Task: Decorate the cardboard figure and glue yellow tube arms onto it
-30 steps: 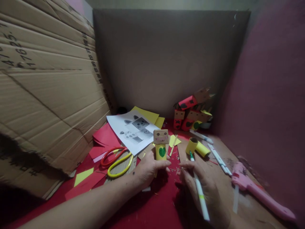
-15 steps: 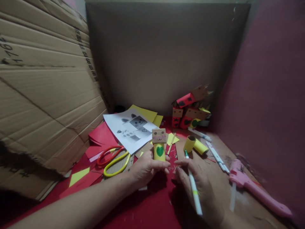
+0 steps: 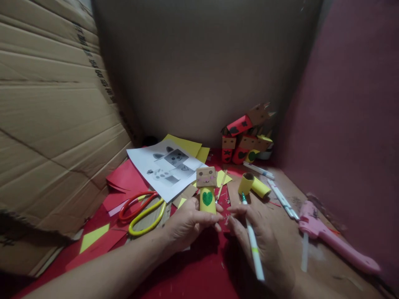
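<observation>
My left hand (image 3: 190, 218) is closed round the lower body of a small paper animal figure (image 3: 207, 178). The figure has a flat cardboard head with a drawn face, and a yellow tube body bearing a green heart. A white marker (image 3: 254, 245) with a green tip lies in my right hand (image 3: 262, 232), its tip pointing away from me and apart from the figure. Just beyond that tip stands a yellow tube (image 3: 246, 184), and another yellow tube (image 3: 260, 187) lies against it.
Scissors (image 3: 147, 219) with red and yellow handles lie left, beside red paper (image 3: 129, 176). A printed animal sheet (image 3: 146, 166) rests behind. Finished-looking figures (image 3: 240, 124) are stacked at the back. White markers (image 3: 282, 199) and a pink glue gun (image 3: 339, 245) lie right. Cardboard (image 3: 56, 104) walls the left side.
The camera view has shifted a little, so the scene sits slightly further left. Both hands keep their holds; the figure's head now tilts slightly differently.
</observation>
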A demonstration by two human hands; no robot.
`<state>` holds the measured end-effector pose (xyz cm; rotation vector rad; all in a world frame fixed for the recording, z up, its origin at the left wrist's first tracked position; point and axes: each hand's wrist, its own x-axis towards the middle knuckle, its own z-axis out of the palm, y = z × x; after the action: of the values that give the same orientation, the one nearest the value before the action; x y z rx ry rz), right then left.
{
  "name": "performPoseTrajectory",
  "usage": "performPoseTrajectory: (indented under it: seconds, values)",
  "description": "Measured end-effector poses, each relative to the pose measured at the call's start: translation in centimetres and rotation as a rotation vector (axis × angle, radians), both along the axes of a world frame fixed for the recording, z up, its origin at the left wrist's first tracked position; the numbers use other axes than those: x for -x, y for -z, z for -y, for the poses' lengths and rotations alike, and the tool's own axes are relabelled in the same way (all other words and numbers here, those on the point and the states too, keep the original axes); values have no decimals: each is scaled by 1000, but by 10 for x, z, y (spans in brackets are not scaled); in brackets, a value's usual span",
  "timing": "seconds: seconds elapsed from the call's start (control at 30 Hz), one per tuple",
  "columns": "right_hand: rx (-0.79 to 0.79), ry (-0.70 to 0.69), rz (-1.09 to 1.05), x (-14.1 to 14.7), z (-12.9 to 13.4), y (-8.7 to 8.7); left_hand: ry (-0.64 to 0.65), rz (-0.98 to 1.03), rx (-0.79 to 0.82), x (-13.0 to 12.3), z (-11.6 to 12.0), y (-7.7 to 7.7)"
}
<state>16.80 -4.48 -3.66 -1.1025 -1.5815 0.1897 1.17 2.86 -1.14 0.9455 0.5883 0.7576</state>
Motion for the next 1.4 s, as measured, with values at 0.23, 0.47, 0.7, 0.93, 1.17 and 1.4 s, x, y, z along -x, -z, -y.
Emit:
performPoseTrajectory:
  seconds: [0.23,0.47,0.7,0.93,1.17,1.4]
  values:
    - [-2,-15,17,-3,-1,-3,-2,-60,-12,4,2,12]
    - [134,21,-23,-6,-1,2,-22,-94,-48,2,6,13]
    - [123,28,-29,-4,2,-7,-66,-61,-94,1,6,11]
    - [101,25,-57,-3,3,-5,-57,-226,-261,5,10,0]
    - [35,78,-134,-6,2,-6,-98,-346,-575,5,11,12]
    - [-25,33,-94,-12,4,-17,-133,-539,-828,9,13,23]
